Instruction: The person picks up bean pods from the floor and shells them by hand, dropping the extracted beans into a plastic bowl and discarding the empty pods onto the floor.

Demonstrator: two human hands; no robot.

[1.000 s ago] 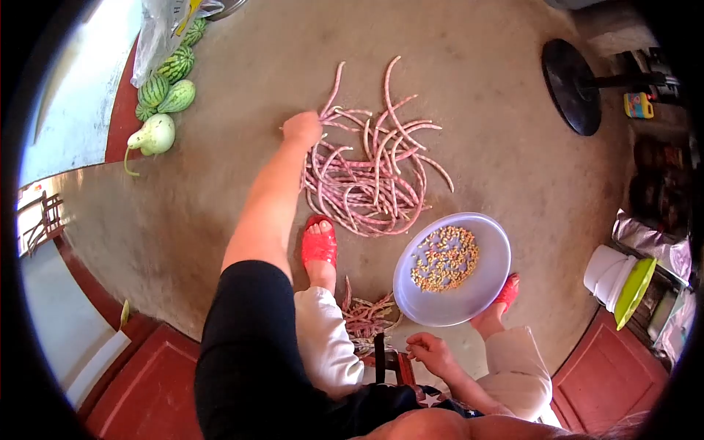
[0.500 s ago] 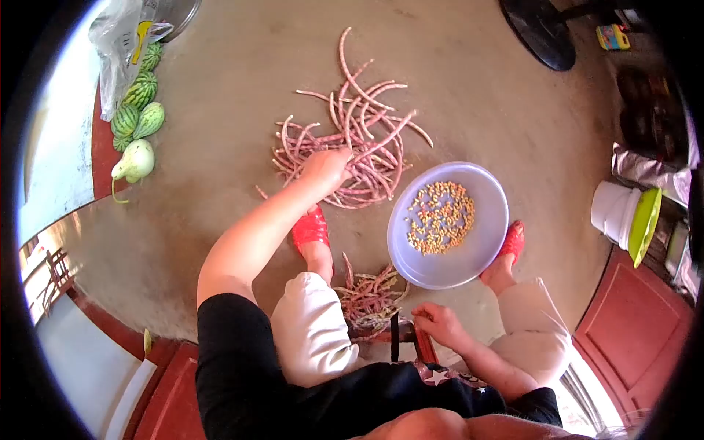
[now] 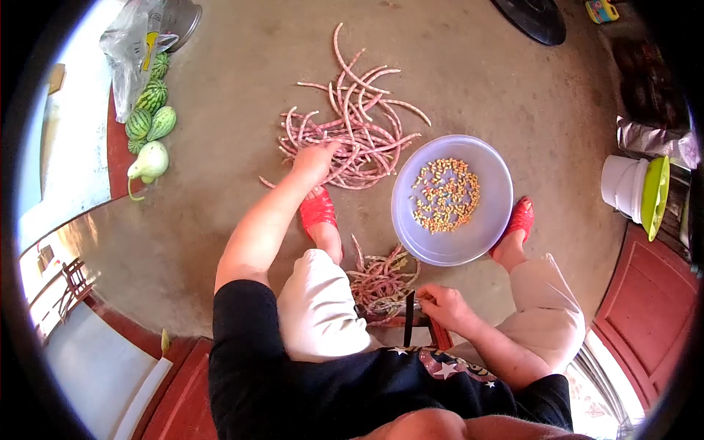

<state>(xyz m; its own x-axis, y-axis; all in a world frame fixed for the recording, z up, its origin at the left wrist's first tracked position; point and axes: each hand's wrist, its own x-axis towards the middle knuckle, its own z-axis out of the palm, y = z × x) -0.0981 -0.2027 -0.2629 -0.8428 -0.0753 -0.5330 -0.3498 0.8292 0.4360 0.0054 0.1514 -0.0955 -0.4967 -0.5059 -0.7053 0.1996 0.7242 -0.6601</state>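
My left hand (image 3: pixel 314 163) reaches down to a loose pile of long pink bean pods (image 3: pixel 367 139) on the floor, its fingers pinched on a bean pod at the near left side. My right hand (image 3: pixel 446 306) rests above my lap with its fingers curled together; whatever is in them, if anything, is hidden. Just beyond it stands a pale lilac basin (image 3: pixel 405 227) holding many shelled beans (image 3: pixel 446 194). Between my feet, a heap of opened, emptied-looking pods (image 3: pixel 383 282) lies in front of the small red stool (image 3: pixel 440 335).
Several watermelons (image 3: pixel 152 96) and a pale gourd (image 3: pixel 149 163) line the left wall beside a plastic bag (image 3: pixel 130 59). On the right are a white bucket (image 3: pixel 622 183) with a green lid (image 3: pixel 655 198). A black round base (image 3: pixel 532 18) stands at the far right.
My left hand has lowered towards the near side of the pile, and the pod it held has tipped flatter. My right hand's fingers have curled closer together. The view has shifted slightly.
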